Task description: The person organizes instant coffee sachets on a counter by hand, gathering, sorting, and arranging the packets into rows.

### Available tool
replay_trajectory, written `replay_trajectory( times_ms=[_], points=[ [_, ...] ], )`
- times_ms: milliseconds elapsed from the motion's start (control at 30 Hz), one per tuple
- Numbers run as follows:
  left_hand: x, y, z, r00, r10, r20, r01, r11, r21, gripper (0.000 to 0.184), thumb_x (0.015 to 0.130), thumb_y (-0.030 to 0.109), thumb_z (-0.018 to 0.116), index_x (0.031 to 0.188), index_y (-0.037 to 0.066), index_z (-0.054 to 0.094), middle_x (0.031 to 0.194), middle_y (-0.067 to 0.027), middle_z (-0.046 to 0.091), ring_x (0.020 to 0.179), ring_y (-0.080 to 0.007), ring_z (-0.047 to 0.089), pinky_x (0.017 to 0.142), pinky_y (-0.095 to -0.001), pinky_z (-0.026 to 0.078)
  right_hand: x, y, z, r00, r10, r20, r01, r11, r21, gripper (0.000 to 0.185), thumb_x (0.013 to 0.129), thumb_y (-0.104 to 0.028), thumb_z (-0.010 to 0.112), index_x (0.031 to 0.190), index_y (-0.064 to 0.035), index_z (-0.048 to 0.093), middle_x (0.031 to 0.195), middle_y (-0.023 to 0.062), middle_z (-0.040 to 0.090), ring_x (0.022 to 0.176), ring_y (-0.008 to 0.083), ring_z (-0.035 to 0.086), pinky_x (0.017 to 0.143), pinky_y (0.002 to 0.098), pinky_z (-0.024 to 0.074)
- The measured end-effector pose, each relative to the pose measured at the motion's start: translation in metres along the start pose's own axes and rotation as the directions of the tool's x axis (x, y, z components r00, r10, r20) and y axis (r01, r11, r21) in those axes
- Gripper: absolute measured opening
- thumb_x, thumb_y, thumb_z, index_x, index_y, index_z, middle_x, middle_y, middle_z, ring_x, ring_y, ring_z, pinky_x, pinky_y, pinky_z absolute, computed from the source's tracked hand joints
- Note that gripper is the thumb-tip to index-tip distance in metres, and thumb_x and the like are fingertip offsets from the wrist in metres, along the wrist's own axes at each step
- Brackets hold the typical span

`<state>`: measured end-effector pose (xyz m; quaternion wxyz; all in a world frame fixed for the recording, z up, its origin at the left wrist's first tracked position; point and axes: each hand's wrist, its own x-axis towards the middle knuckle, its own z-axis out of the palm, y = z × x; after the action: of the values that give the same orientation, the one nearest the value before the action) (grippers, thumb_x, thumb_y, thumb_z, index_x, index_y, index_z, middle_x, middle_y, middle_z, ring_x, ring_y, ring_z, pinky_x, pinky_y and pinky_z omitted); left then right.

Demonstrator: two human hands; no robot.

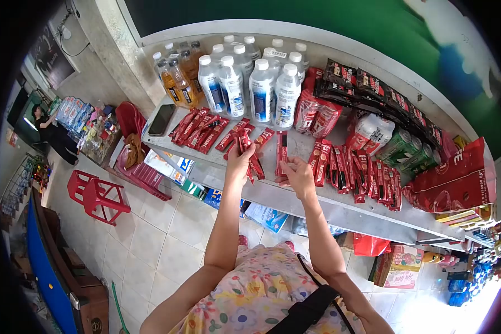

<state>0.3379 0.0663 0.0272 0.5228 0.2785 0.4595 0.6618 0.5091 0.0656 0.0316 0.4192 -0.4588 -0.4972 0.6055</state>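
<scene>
My left hand (pixel 239 164) is closed around several red coffee sachets (pixel 244 141), held just above the grey shelf's front edge. My right hand (pixel 298 177) has its fingers on the lower end of a single red coffee sachet (pixel 282 147), which stands lengthwise away from me. More coffee sachets (pixel 197 131) lie in a loose row to the left. To the right of my right hand, another row of coffee sachets (pixel 350 171) runs along the shelf. A large red coffee bag (pixel 453 181) slumps at the shelf's right end.
Behind the sachets stand white-capped bottles (pixel 260 92) and amber bottles (pixel 179 80). Black coffee packs (pixel 373 89) and green cans (pixel 401 146) sit at the back right. A phone (pixel 162 120) lies at the left end. Red stools (pixel 99 196) and another person (pixel 53 131) are farther left.
</scene>
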Motion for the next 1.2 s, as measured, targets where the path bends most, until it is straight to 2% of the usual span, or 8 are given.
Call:
replay_trajectory(
  times_ms=[167,333,400,500,633,767,967,1200],
  points=[
    [0.016,0.001,-0.026,0.999,-0.025,-0.026,0.028,0.992,0.12,0.031,0.08,0.015,0.066,0.108,0.004,0.058,0.097,-0.0038,0.061,0.091,-0.0124,0.057,0.081,-0.0273,0.043,0.009,0.0,0.025,0.997,0.078,-0.009,-0.077,0.994,0.078,0.038,0.087,-0.017,0.055,0.115,0.0066,0.045,0.077,0.016,0.063,0.055,0.0214,0.064,0.044,0.0258,0.0518],
    [0.018,0.007,-0.029,0.999,0.035,-0.032,-0.033,0.997,0.076,0.032,0.08,0.015,0.066,0.109,0.005,0.056,0.097,-0.0043,0.061,0.081,-0.0154,0.06,0.072,-0.0281,0.048,0.028,-0.005,0.036,1.0,0.003,-0.005,-0.005,0.88,-0.475,0.044,0.084,-0.02,0.057,0.117,0.0066,0.045,0.067,0.0177,0.063,0.052,0.0207,0.063,0.046,0.0304,0.0499],
    [0.021,0.0,-0.033,1.0,-0.002,0.007,0.002,1.0,0.027,0.033,0.08,0.016,0.066,0.108,0.005,0.054,0.095,-0.0063,0.061,0.076,-0.016,0.062,0.064,-0.0286,0.051,0.032,0.013,0.028,0.938,-0.337,-0.082,0.185,0.686,-0.703,0.043,0.081,-0.022,0.059,0.115,0.0021,0.049,0.067,0.017,0.062,0.057,0.0253,0.063,0.054,0.0346,0.0492],
    [0.001,0.007,-0.006,0.987,-0.088,0.135,0.099,0.992,-0.078,0.031,0.08,0.017,0.066,0.107,0.006,0.054,0.094,-0.0087,0.062,0.075,-0.0169,0.062,0.058,-0.0301,0.052,0.005,-0.013,-0.004,0.877,-0.424,-0.225,0.048,0.543,-0.838,0.031,0.077,-0.025,0.062,0.1,-0.0032,0.057,0.071,0.0176,0.063,0.071,0.0361,0.061,0.063,0.0439,0.0481],
    [-0.01,-0.008,0.046,0.886,-0.335,0.322,0.342,0.939,0.036,0.029,0.082,0.019,0.064,0.106,0.006,0.053,0.089,-0.009,0.063,0.078,-0.0196,0.062,0.057,-0.032,0.052,-0.007,-0.01,-0.06,0.811,-0.468,-0.35,-0.137,0.431,-0.892,0.031,0.075,-0.028,0.067,0.093,-0.0048,0.059,0.07,0.0137,0.063,0.068,0.0325,0.061,0.061,0.0425,0.0465],
    [0.004,-0.042,0.097,0.871,-0.341,0.354,0.2,0.903,0.379,0.025,0.084,0.015,0.06,0.105,0.003,0.055,0.088,-0.0052,0.061,0.079,-0.0127,0.058,0.062,-0.0302,0.049,-0.018,-0.008,-0.067,0.839,-0.442,-0.318,-0.189,0.311,-0.931,0.034,0.073,-0.032,0.069,0.089,-0.0032,0.059,0.072,0.0167,0.062,0.072,0.0342,0.061,0.064,0.0434,0.0475],
    [0.012,-0.071,0.134,0.878,-0.326,0.351,0.226,0.928,0.296,0.019,0.078,0.004,0.063,0.097,0.001,0.06,0.083,-0.0067,0.064,0.071,-0.0136,0.057,0.062,-0.032,0.048,-0.015,-0.008,-0.09,0.838,-0.461,-0.293,-0.021,0.509,-0.861,0.018,0.07,-0.016,0.062,0.077,0.0004,0.061,0.072,0.021,0.061,0.07,0.0376,0.06,0.064,0.0445,0.0477],
    [0.001,-0.078,0.134,0.96,-0.013,0.281,-0.138,0.849,0.509,0.028,0.067,-0.004,0.064,0.094,0.003,0.062,0.08,-0.0048,0.064,0.074,-0.0116,0.058,0.066,-0.0288,0.047,-0.008,0.02,-0.105,0.718,-0.638,-0.277,0.226,0.591,-0.774,0.023,0.074,-0.018,0.059,0.088,0.0001,0.062,0.074,0.0195,0.062,0.069,0.0346,0.061,0.064,0.0387,0.0472]
  ],
)
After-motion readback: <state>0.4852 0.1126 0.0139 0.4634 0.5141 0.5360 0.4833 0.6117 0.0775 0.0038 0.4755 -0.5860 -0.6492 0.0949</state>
